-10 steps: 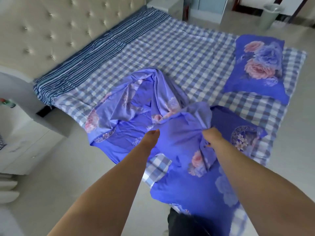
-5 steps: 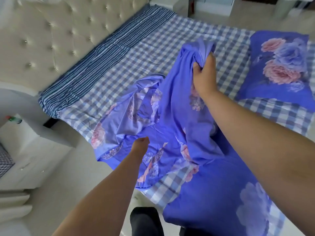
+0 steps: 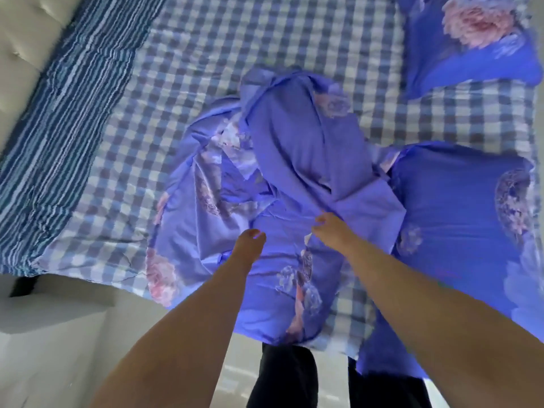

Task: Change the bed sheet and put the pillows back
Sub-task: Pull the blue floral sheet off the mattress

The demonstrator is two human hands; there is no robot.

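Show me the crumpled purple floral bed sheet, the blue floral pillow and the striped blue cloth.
Crumpled purple floral bed sheet (image 3: pixel 297 148): head view, raised middle fold.
Blue floral pillow (image 3: pixel 471 48): head view, by its pink flower.
Striped blue cloth (image 3: pixel 73 113): head view, middle of the band.

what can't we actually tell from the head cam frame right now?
- Left hand: fingers curl away from the head camera; grip on the floral sheet unclear.
- Right hand: motion blur; pinch on the sheet unclear.
- Far pillow: cut by top and right edges.
- Near pillow: partly under the sheet, cut off at right.
- Headboard: only a blurred corner.
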